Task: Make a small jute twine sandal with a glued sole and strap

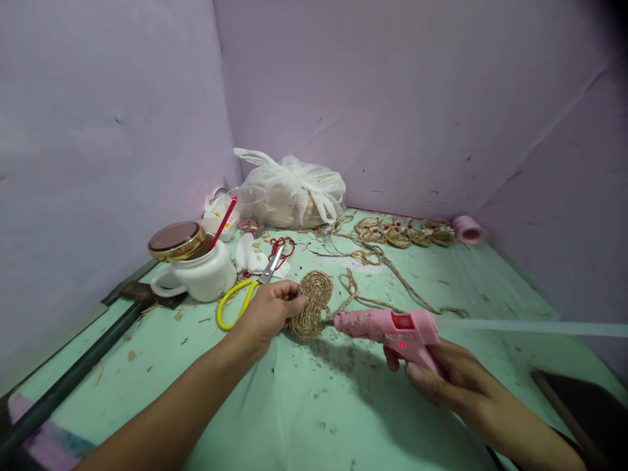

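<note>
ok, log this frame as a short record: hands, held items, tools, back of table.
left hand: holds coiled rope piece
right hand: grips pink glue gun, red light lit
nozzle: near the piece's edge, contact unclear
other tools: yellow-handled scissors near left hand; hammer at left
back: tied white plastic bag

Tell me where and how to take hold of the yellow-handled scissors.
Probably best by the yellow handle of the scissors, coming from the near left: the handle end points that way, while the metal blades point away to the far right. Approach between the white mug and the left hand, which is close beside the handle.
</note>
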Available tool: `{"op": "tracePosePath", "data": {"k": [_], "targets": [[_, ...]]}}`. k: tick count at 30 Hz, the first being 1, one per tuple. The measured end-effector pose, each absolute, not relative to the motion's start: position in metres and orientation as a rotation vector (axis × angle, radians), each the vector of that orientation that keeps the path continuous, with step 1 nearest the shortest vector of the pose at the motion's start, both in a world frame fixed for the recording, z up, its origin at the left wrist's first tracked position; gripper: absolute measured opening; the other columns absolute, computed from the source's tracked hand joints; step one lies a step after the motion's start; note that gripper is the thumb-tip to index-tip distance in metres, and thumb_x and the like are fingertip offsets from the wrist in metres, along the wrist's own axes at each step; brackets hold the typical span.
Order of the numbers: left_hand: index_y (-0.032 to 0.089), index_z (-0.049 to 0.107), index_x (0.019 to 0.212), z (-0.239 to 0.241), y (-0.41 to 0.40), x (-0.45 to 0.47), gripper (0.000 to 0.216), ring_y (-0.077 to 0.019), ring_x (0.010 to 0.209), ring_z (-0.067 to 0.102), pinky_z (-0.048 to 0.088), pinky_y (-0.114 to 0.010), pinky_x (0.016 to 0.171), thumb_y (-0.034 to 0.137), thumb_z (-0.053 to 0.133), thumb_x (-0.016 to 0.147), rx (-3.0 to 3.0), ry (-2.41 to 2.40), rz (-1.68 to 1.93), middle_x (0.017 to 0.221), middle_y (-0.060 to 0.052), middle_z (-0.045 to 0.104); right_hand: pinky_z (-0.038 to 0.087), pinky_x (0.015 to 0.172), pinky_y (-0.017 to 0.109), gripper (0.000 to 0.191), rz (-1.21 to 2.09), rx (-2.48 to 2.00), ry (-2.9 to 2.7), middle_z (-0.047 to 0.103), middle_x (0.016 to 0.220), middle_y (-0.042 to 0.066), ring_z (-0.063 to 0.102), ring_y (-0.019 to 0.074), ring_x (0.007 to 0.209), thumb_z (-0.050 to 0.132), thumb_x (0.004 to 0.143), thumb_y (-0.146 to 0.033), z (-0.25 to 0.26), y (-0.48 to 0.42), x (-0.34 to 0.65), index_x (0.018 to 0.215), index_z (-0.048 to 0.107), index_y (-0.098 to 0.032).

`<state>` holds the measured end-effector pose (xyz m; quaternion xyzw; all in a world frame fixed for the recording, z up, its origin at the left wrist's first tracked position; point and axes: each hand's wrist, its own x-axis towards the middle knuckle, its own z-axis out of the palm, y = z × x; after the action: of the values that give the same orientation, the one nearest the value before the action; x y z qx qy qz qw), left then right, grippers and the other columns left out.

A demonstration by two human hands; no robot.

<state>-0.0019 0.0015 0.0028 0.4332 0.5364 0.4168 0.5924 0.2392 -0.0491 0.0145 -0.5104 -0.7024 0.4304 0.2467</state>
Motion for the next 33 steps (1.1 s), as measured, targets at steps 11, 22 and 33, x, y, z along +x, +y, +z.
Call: {"op": "tracePosePath", "data": {"k": [11,22,33], "targets": [[0.014,0.052,0.061,0.0035,0.0009,-0.0021,0.015,-0.0032,0.04,0.031,0.02,-0.017,0.039,0.025,0.062,0.06,0.996,1.269,0.961,0.048,0.007,0.041,0.042,0.054,0.025,0.03,1.18,-1.427,-1.925,0.054,0.07,0.002,0.05,0.0159,0.061,0.047,0.079,-0.047,0.0126,-0.0495,0.2403,0.077,0.057,-0.019],[0.014,0.056,0.066,0.0009,0.0008,-0.0031,0.016,-0.0044,0.043,0.038,0.024,-0.017,0.042,0.027,0.063,0.061,0.997,1.244,0.909,0.053,0.004,0.049,0.04,0.055,0.024,0.026,1.19,-1.367,-1.877,0.05,0.068,0.0,0.047,0.0143,0.061,0.05,0.078,-0.044,0.014,-0.0482,0.2381,0.074,0.055,-0.018],[0.012,0.056,0.062,0.0001,0.0024,-0.0053,0.023,-0.0042,0.042,0.035,0.023,-0.018,0.04,0.031,0.068,0.058,0.97,1.175,0.876,0.053,0.002,0.05,0.029,0.045,0.021,0.028,1.344,-1.289,-1.742,0.039,0.064,-0.002,0.035,0.0102,0.054,0.051,0.079,-0.045,0.0076,-0.0477,0.2398,0.074,0.053,-0.017]]}}
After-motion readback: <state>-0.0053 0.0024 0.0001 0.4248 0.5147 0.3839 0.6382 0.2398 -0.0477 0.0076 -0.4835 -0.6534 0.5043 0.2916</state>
